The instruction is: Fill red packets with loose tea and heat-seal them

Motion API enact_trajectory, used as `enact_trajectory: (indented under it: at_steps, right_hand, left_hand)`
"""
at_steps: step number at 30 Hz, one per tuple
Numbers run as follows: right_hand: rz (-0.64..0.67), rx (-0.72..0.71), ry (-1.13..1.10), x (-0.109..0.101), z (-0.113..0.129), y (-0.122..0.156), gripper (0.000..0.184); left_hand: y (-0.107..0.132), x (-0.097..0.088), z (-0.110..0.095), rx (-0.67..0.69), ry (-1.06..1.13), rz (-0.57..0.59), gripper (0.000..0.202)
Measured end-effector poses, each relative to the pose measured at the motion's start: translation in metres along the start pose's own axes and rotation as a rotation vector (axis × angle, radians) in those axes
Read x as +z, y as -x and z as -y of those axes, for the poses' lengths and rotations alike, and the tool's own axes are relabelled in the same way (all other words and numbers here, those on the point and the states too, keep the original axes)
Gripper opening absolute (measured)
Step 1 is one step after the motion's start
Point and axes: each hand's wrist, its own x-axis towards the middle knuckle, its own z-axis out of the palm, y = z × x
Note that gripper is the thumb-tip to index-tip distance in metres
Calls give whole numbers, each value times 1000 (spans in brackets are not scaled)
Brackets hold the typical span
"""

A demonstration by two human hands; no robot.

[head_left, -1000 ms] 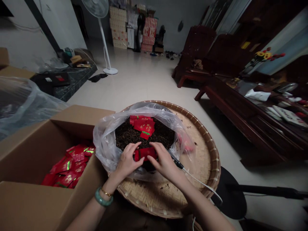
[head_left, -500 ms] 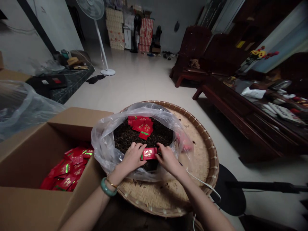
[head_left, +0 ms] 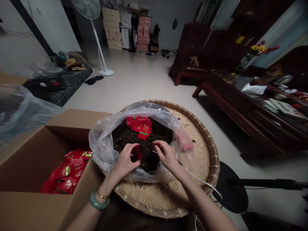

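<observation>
My left hand (head_left: 126, 158) is closed round a small red packet (head_left: 137, 152), tilted so its printed face no longer shows. My right hand (head_left: 167, 156) is a little apart to its right, thumb and fingers curled together; whatever they hold, if anything, is hidden. Both hands are over the near part of a clear plastic bag (head_left: 101, 141) filled with dark, dry, shredded leaves (head_left: 122, 138) that look like tea. Several flat red packets (head_left: 141, 126) with gold print lie fanned out on the leaves. Below my right hand is a dark patch (head_left: 152, 162) I cannot make out.
The bag rests on a round woven bamboo tray (head_left: 202, 154) with scattered leaf bits. At left stands an open cardboard box (head_left: 79, 120) holding many red packets (head_left: 69, 173). A white cable (head_left: 204, 182) crosses the tray's right edge, near a black round base (head_left: 231, 189).
The red packet has left my right hand's grip and turned upward in my left hand. My hands have moved apart, and the view has shifted slightly.
</observation>
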Motion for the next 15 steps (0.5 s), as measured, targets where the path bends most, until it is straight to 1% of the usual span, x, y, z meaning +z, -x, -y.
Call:
enact_trajectory:
  at_steps: [2, 4, 7, 9, 12, 15]
  right_hand:
    - [190, -84, 161, 3, -3, 0, 17]
    - [326, -126, 313, 11, -6, -1, 17]
    - [390, -143, 492, 24, -7, -9, 14]
    - [419, -152, 558, 31, -4, -16, 16]
    - [476, -135, 597, 42, 1, -25, 28]
    - [511, -82, 595, 51, 5, -30, 27]
  left_hand:
    - [6, -5, 1, -1, -25, -66, 52]
    - [11, -9, 3, 2, -71, -96, 53]
    - [14, -14, 3, 5, -104, -76, 49]
    - [14, -15, 4, 17, -114, -67, 47]
    - [13, -13, 6, 33, -124, -84, 46]
    - [13, -10, 9, 17, -97, -110, 51]
